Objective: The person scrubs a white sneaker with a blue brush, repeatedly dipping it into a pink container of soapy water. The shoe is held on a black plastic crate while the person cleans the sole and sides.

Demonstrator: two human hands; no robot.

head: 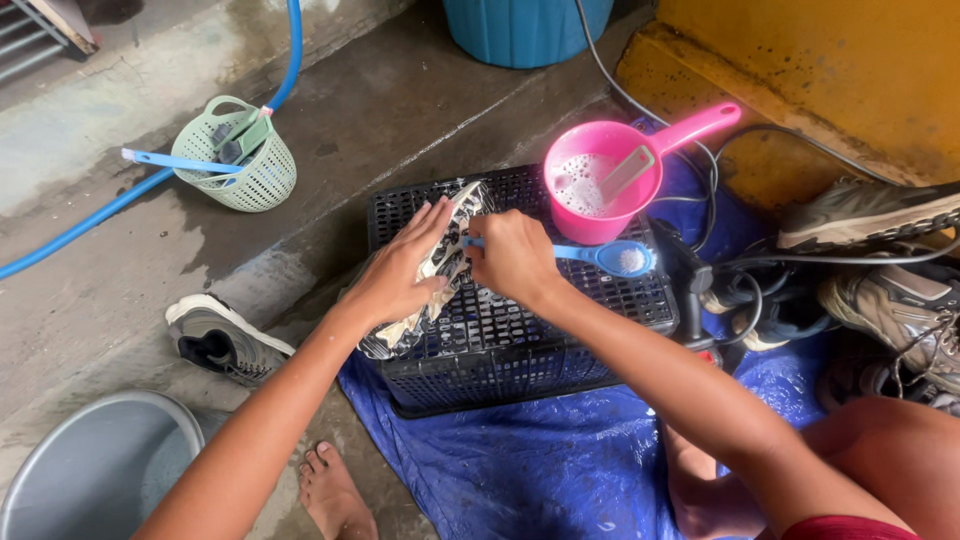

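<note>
The left hand (400,275) lies spread over a soapy, light-coloured shoe (435,270), fingers clamped down on its upper and pinning it on its side against the top of an upturned black plastic crate (520,350). The right hand (515,255) is clenched round the handle of a blue brush (600,257), whose head sticks out toward 3 o'clock with foam on the bristles; the near end of the handle meets the shoe just beside the left fingertips. The shoe sits at the crate's 9 o'clock edge, partly hanging over it. At the crate's 1 o'clock corner stands a pink dipper (600,180) holding sudsy water. The crate rests on a blue tarp (540,470) spread on the wet concrete floor. Judging by the lather, the scrubbing of this shoe looks well under way, with the brush lifted off the surface for the moment. The next stroke would call for turning the bristles down onto the shoe while the left hand keeps it from sliding off the slick crate edge. Another grey shoe (220,340) waits on the floor at 9 o'clock, more shoes (880,260) lie at 3 o'clock, and a green basket (245,160) sits at 10 o'clock.
</note>
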